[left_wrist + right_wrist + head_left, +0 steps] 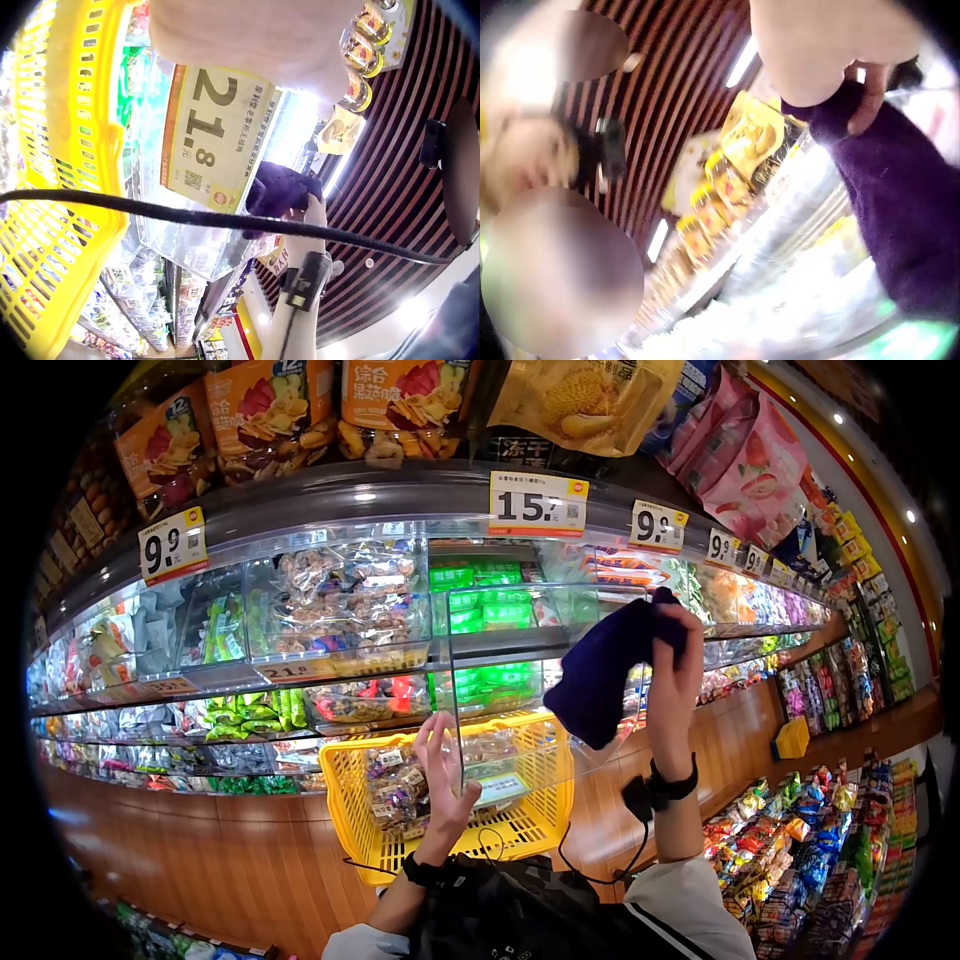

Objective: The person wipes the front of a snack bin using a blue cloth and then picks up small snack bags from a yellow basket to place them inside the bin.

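Observation:
My left hand [447, 792] grips a clear plastic bin [199, 251] by its side, fingers on the outer wall and thumb near the front edge. On the bin's front, a price card [217, 135] reads 21.8. From my right hand [678, 665] hangs a dark purple cloth [608, 675], pinched at its top between thumb and fingers. The cloth hangs down at the bin's right side in the head view. Behind the bin, green packets [495, 610] show through the clear plastic.
Below the bin is a yellow basket [350, 830] with wrapped snack packets [395, 790] in it. Shelves of bagged snacks [350, 595] run across the front, under a ledge with price cards [538, 505]. A black cable [225, 219] crosses the left wrist view.

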`<act>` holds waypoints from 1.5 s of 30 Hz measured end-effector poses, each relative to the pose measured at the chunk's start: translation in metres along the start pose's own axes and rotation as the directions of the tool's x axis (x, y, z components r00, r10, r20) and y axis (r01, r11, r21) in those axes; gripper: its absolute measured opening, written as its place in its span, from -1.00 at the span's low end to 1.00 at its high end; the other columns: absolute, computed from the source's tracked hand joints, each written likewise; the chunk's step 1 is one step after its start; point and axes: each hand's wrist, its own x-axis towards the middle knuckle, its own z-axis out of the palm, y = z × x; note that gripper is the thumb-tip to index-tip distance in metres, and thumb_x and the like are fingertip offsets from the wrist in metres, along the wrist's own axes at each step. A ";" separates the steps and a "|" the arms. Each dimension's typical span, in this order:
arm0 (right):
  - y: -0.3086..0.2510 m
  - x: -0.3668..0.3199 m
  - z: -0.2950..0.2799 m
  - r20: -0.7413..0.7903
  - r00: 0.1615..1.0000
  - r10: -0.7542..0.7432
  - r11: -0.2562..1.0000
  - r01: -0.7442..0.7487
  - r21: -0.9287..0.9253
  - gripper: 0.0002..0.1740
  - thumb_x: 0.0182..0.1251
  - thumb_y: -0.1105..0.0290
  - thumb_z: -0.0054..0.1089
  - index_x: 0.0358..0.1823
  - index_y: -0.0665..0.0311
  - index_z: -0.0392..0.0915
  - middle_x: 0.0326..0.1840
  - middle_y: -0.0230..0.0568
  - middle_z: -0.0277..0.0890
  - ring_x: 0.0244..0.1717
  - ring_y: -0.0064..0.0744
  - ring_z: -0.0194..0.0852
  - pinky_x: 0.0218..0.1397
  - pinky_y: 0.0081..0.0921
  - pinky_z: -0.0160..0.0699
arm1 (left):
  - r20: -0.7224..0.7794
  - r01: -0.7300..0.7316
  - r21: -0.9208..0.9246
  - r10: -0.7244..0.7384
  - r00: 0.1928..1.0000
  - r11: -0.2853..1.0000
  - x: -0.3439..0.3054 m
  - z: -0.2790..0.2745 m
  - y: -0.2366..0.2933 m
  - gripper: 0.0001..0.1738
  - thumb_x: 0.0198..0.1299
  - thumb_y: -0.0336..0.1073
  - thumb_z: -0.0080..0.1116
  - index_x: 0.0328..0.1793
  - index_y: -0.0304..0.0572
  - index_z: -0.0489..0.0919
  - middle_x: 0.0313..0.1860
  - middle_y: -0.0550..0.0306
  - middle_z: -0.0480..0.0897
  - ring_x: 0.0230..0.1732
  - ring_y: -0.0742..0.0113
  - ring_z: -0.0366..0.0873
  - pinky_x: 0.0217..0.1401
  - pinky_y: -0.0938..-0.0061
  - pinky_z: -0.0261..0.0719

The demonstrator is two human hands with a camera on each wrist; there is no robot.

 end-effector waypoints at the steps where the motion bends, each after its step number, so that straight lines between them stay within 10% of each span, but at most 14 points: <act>1: -0.004 0.001 -0.002 0.159 0.976 -0.152 0.956 0.186 -0.227 -0.63 0.34 0.67 0.02 0.11 0.18 0.51 0.05 -0.26 0.53 0.03 -0.25 0.59 0.05 -0.52 0.53 | 0.006 -0.002 0.003 0.002 1.000 1.000 -0.001 0.000 0.000 0.18 0.18 0.45 0.19 0.68 -0.15 -0.01 0.53 -0.05 -0.08 0.61 -0.03 -0.03 0.61 -0.03 0.14; 4: -0.003 0.007 0.012 0.601 0.734 -0.317 0.568 0.654 -0.500 -0.52 0.14 0.66 0.10 0.12 0.14 0.58 0.17 -0.16 0.53 0.33 -0.06 0.45 0.31 -0.17 0.43 | 0.009 0.007 0.001 -0.007 1.000 1.000 -0.001 0.000 0.001 0.19 0.18 0.45 0.19 0.68 -0.15 -0.03 0.53 -0.06 -0.08 0.63 -0.03 -0.07 0.62 -0.02 0.10; 14: 0.027 0.010 0.043 0.731 0.681 0.049 0.089 0.726 -0.682 -0.51 0.31 0.25 0.18 0.26 0.19 0.48 0.33 -0.12 0.43 0.41 -0.13 0.28 0.23 -0.06 0.34 | -0.028 0.001 -0.018 -0.001 1.000 1.000 -0.004 0.002 -0.007 0.19 0.18 0.47 0.16 0.67 -0.19 -0.01 0.54 -0.05 -0.08 0.64 -0.04 -0.07 0.65 0.03 -0.02; 19: 0.045 0.007 0.062 0.760 0.649 0.014 -0.111 0.757 -0.644 -0.64 0.27 0.30 0.16 0.07 0.23 0.50 0.11 0.10 0.46 0.23 0.01 0.36 0.15 -0.14 0.38 | -0.058 -0.021 0.003 0.021 0.998 1.000 -0.004 0.002 -0.012 0.18 0.18 0.50 0.13 0.66 -0.19 0.04 0.50 -0.05 -0.03 0.63 -0.04 -0.03 0.64 0.03 0.00; 30: 0.044 -0.056 0.043 0.770 0.606 0.201 -0.010 0.787 -0.617 -0.76 0.27 0.33 0.16 -0.07 0.25 0.57 0.11 0.13 0.47 0.13 0.01 0.43 0.08 -0.18 0.43 | -0.086 -0.033 0.017 0.034 0.996 0.999 -0.003 0.004 -0.012 0.19 0.17 0.54 0.08 0.64 -0.20 0.05 0.46 -0.04 0.00 0.61 -0.06 0.00 0.64 0.00 -0.02; 36: 0.034 -0.075 0.032 0.823 0.475 0.312 0.043 0.858 -0.512 -0.88 0.24 0.34 0.20 -0.24 0.19 0.54 -0.27 -0.17 0.57 -0.16 -0.21 0.57 -0.19 -0.30 0.46 | -0.074 -0.037 0.016 0.039 0.997 0.999 -0.002 0.004 -0.010 0.17 0.18 0.53 0.08 0.64 -0.19 0.05 0.46 -0.03 0.00 0.59 -0.02 0.02 0.61 0.02 0.05; 39: 0.040 -0.075 0.024 0.880 0.228 0.418 0.412 0.816 -0.407 -0.86 0.24 0.35 0.22 -0.24 0.22 0.53 -0.38 -0.25 0.67 -0.32 -0.25 0.74 -0.42 -0.30 0.56 | -0.067 -0.044 0.021 0.045 0.997 0.999 -0.001 0.003 -0.010 0.16 0.19 0.51 0.09 0.64 -0.19 0.06 0.46 -0.02 -0.02 0.57 0.01 0.05 0.59 0.03 0.10; 45: 0.050 -0.073 0.028 0.860 0.221 0.459 0.630 0.601 -0.491 -0.78 0.19 0.38 0.27 -0.17 0.25 0.47 -0.39 -0.11 0.64 -0.30 -0.03 0.70 -0.33 -0.16 0.58 | -0.042 -0.050 0.063 0.053 0.998 0.997 -0.001 0.001 -0.010 0.14 0.22 0.51 0.04 0.63 -0.22 0.06 0.47 -0.04 -0.03 0.54 0.02 0.07 0.55 0.03 0.14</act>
